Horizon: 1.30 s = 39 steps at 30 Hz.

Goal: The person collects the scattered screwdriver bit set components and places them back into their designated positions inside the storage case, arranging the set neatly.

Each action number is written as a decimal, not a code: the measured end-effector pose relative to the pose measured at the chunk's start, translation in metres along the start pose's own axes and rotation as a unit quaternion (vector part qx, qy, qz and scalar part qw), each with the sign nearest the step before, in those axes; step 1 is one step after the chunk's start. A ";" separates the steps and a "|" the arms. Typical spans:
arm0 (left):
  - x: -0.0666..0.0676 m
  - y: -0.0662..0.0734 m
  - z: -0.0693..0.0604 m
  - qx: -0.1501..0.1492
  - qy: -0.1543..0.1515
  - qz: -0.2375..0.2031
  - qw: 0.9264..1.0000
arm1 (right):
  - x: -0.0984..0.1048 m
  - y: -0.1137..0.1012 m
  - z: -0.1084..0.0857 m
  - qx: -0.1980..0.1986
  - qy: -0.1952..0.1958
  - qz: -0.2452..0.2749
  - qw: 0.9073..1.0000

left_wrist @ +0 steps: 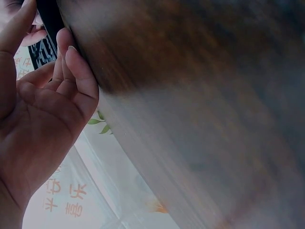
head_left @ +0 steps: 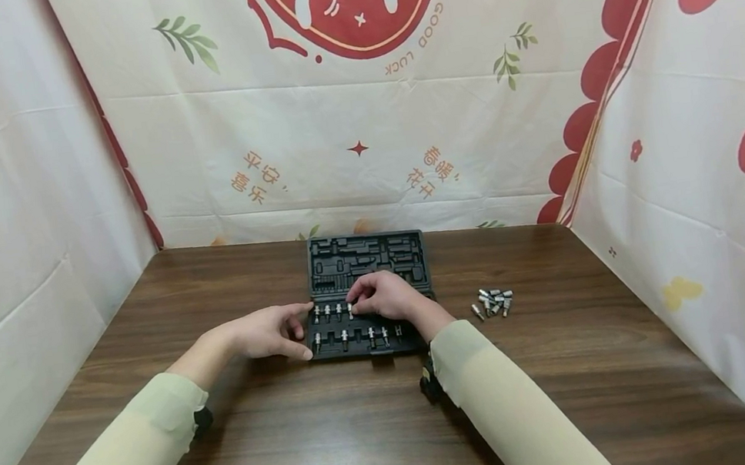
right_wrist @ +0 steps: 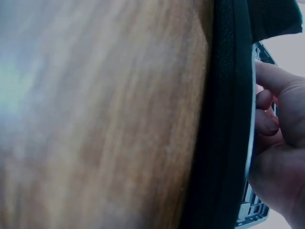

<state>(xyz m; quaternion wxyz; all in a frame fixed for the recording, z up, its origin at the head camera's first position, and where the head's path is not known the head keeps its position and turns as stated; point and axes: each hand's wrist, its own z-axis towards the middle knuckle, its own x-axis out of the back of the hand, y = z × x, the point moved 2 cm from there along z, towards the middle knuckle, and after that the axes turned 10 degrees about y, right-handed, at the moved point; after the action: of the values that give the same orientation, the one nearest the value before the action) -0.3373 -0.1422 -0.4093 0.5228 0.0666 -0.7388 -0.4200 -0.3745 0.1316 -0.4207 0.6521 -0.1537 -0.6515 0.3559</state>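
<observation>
A black socket case [head_left: 369,348] lies unfolded on the table, its moulded lid [head_left: 367,260] leaning back behind the base. Silver sockets [head_left: 345,338] stand in two rows in the base. My right hand [head_left: 390,296] reaches over the base, and its thumb and fingertips pinch a small silver socket [head_left: 350,310] at the back row. Beside the case's left edge is my left hand [head_left: 262,334], index finger and thumb stretched out to touch that edge. In the left wrist view its other fingers [left_wrist: 81,71] bend loosely. The right wrist view hides the pinched socket.
A small heap of loose silver sockets [head_left: 493,301] lies on the brown wooden table [head_left: 288,452] to the right of the case. Printed cloth walls [head_left: 357,110] enclose the table at the back and both sides.
</observation>
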 end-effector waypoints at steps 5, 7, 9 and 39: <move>0.000 0.000 0.000 0.000 0.001 0.002 1.000 | 0.000 0.002 0.001 -0.004 -0.003 0.003 1.000; 0.000 0.000 0.000 -0.001 0.002 0.002 1.000 | 0.000 0.002 0.002 -0.005 -0.003 0.004 1.000; 0.000 -0.001 0.000 -0.001 0.002 0.000 1.000 | 0.001 0.001 0.002 -0.005 -0.003 0.003 1.000; 0.000 -0.001 0.001 0.002 0.003 -0.009 1.000 | 0.001 -0.001 -0.001 -0.021 -0.005 0.004 1.000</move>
<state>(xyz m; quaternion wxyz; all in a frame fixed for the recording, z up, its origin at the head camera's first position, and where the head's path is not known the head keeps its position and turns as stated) -0.3384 -0.1420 -0.4099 0.5215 0.0755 -0.7374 -0.4226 -0.3731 0.1320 -0.4193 0.6439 -0.1676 -0.6618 0.3455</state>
